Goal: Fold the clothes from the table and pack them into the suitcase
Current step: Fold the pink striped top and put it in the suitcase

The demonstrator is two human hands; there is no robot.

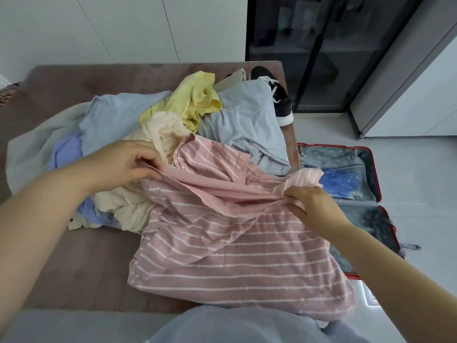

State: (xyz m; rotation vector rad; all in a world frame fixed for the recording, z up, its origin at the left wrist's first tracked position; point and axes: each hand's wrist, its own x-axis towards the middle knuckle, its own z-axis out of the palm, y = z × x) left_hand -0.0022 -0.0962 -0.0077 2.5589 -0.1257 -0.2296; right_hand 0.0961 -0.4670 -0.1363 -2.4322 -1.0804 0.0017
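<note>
Currently both hands, left hand (pixel 128 164) and right hand (pixel 311 206), pinch the pink striped shirt (pixel 222 238) at its upper edge, apart, apparently spreading it flat on the desk (pixel 81 263) for folding, open suitcase (pixel 371 154) at right.

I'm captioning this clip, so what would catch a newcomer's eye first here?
The pink striped shirt dominates, front and centre on the table, pinched by the left hand and right hand. Behind it lies a jumbled clothes pile; a red suitcase sits open at right.
</note>
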